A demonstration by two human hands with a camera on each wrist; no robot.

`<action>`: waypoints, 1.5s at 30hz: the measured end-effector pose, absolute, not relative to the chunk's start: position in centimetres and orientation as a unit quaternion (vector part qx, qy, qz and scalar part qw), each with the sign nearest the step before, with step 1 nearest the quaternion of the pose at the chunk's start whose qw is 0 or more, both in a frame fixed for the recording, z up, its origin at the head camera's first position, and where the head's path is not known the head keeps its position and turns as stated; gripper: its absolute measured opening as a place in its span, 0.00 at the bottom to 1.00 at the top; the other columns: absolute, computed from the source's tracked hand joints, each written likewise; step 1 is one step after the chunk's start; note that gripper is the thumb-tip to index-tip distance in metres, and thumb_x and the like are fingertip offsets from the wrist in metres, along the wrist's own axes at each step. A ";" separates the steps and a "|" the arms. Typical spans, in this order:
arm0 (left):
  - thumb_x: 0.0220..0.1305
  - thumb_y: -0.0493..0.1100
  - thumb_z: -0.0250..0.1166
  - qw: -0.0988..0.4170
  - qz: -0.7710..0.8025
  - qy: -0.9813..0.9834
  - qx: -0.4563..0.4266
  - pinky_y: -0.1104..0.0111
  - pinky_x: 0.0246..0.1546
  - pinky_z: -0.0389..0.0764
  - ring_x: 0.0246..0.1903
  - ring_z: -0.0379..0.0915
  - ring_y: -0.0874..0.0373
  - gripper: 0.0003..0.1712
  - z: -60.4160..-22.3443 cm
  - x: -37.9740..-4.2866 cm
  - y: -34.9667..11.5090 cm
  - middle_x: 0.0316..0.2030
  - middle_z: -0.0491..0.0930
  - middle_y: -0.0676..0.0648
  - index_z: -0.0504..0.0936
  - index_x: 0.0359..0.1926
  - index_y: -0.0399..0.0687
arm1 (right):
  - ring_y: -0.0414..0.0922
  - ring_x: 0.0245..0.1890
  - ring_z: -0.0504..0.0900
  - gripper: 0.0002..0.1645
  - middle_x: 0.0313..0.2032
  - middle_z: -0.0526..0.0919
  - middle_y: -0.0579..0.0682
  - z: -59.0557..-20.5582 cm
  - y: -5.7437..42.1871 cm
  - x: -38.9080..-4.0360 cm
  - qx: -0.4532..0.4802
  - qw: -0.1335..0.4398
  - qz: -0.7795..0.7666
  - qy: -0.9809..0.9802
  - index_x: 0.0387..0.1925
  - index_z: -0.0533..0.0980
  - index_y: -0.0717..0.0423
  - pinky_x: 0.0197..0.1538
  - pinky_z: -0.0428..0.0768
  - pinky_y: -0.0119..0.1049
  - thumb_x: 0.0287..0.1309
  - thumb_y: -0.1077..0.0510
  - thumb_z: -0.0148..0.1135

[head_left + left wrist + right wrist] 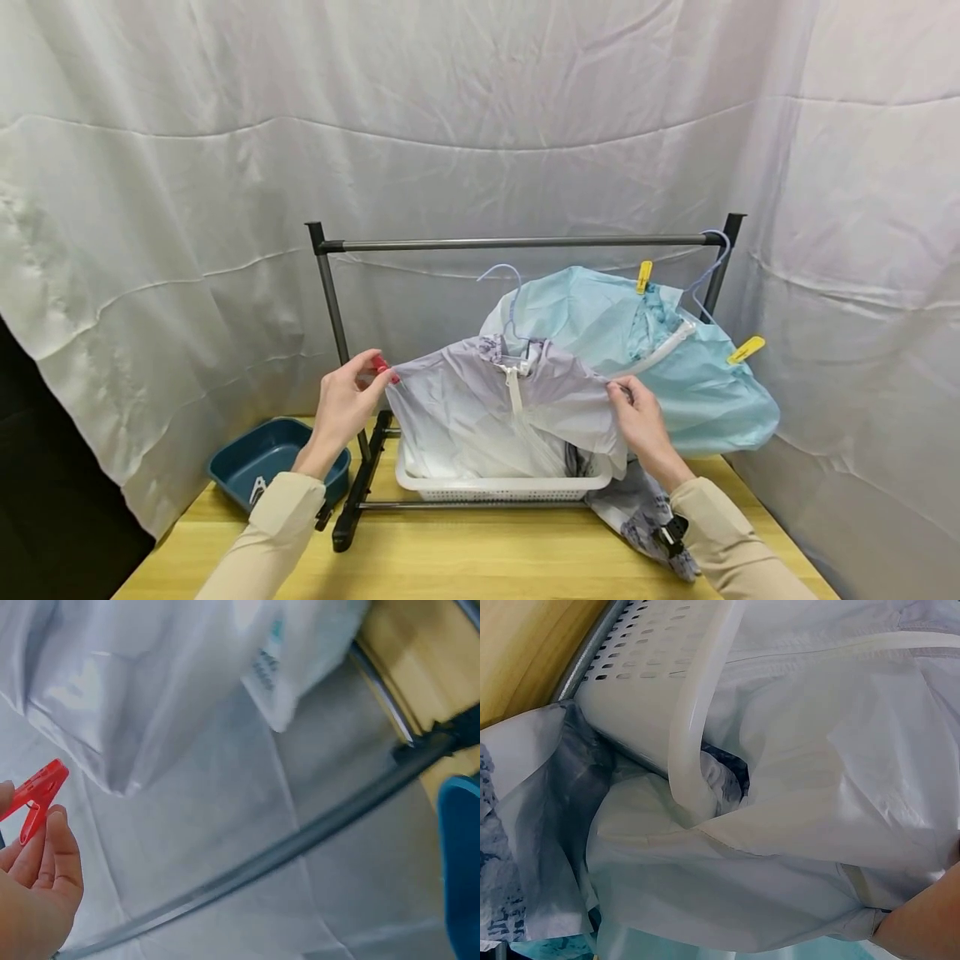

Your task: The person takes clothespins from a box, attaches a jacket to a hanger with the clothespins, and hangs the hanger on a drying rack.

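My left hand [347,404] pinches a red clothespin [37,793] beside one shoulder of a pale grey-lilac zip jacket [450,408]. In the left wrist view, a gap shows between the clothespin and the cloth. At the opposite shoulder, my right hand [643,421] grips the jacket's fabric between thumb and fingers. A light-blue hanger [513,304] sticks up from the jacket's collar, its hook below the rail [525,243] of a black rack. The jacket's lower part drapes into and over a white perforated basket [694,712].
Behind at right, a light-blue jacket [573,312] hangs from the rail's end with yellow clothespins [643,277] on it. A dark teal basin [262,454] holding white clips stands at left. Patterned cloth [637,508] spills onto the wooden table [480,554] at right.
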State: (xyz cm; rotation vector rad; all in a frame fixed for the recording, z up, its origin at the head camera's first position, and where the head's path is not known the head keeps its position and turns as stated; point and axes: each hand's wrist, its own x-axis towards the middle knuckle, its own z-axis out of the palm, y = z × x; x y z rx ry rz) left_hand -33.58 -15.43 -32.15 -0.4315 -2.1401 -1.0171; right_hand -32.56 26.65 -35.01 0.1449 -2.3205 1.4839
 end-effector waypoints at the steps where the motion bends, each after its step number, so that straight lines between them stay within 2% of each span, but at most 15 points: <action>1: 0.64 0.44 0.67 0.360 -0.393 -0.828 -0.172 0.73 0.32 0.80 0.31 0.81 0.54 0.19 -31.9 -33.6 -15.1 0.39 0.85 0.45 0.81 0.55 0.44 | 0.50 0.52 0.72 0.24 0.55 0.73 0.59 -35.0 26.6 -32.6 0.052 0.190 0.529 -0.826 0.53 0.69 0.62 0.52 0.72 0.41 0.76 0.45 0.41; 8: 0.64 0.42 0.68 0.379 -0.366 -0.820 -0.226 0.72 0.30 0.80 0.32 0.80 0.57 0.18 -30.6 -34.0 -12.8 0.35 0.85 0.46 0.81 0.54 0.40 | 0.47 0.48 0.72 0.22 0.52 0.74 0.58 -35.1 26.6 -32.8 0.053 0.192 0.528 -0.826 0.52 0.70 0.61 0.49 0.72 0.36 0.76 0.47 0.42; 14: 0.63 0.40 0.68 0.385 -0.379 -0.807 -0.240 0.71 0.29 0.78 0.35 0.81 0.58 0.19 -29.3 -34.0 -10.6 0.36 0.84 0.47 0.79 0.54 0.42 | 0.47 0.45 0.71 0.23 0.50 0.74 0.58 -35.0 26.7 -32.7 0.056 0.194 0.524 -0.828 0.51 0.70 0.61 0.47 0.72 0.36 0.76 0.45 0.42; 19: 0.63 0.41 0.68 0.380 -0.384 -0.804 -0.248 0.72 0.28 0.75 0.32 0.78 0.59 0.16 -28.2 -33.8 -9.1 0.35 0.85 0.48 0.80 0.51 0.43 | 0.46 0.42 0.70 0.22 0.48 0.74 0.58 -35.4 26.6 -32.6 0.050 0.191 0.519 -0.832 0.51 0.71 0.60 0.45 0.71 0.36 0.76 0.46 0.42; 30: 0.63 0.40 0.67 0.396 -0.380 -0.784 -0.290 0.72 0.28 0.76 0.36 0.79 0.61 0.14 -25.6 -33.4 -6.2 0.35 0.84 0.50 0.81 0.49 0.45 | 0.52 0.53 0.72 0.24 0.55 0.73 0.60 -35.0 26.4 -32.7 0.053 0.188 0.527 -0.827 0.53 0.70 0.62 0.55 0.70 0.44 0.76 0.45 0.42; 35: 0.61 0.38 0.68 0.385 -0.390 -0.782 -0.296 0.68 0.29 0.78 0.37 0.80 0.59 0.14 -24.9 -33.2 -4.6 0.35 0.84 0.49 0.82 0.49 0.43 | 0.51 0.50 0.72 0.23 0.54 0.73 0.60 -35.1 26.3 -32.9 0.054 0.182 0.524 -0.830 0.53 0.70 0.61 0.52 0.71 0.43 0.76 0.46 0.42; 40: 0.63 0.39 0.67 0.374 -0.395 -0.783 -0.303 0.63 0.33 0.82 0.39 0.81 0.60 0.15 -23.8 -33.3 -3.1 0.36 0.84 0.50 0.81 0.50 0.43 | 0.55 0.59 0.71 0.23 0.58 0.72 0.62 -35.2 26.6 -33.0 0.065 0.184 0.537 -0.820 0.54 0.69 0.63 0.60 0.70 0.49 0.76 0.47 0.42; 45: 0.62 0.37 0.66 0.369 -0.387 -0.778 -0.329 0.66 0.32 0.82 0.38 0.81 0.59 0.15 -22.6 -33.0 -1.7 0.35 0.84 0.49 0.81 0.50 0.42 | 0.57 0.63 0.69 0.24 0.60 0.71 0.63 -35.2 26.7 -33.0 0.066 0.181 0.541 -0.819 0.55 0.68 0.64 0.64 0.68 0.54 0.76 0.48 0.42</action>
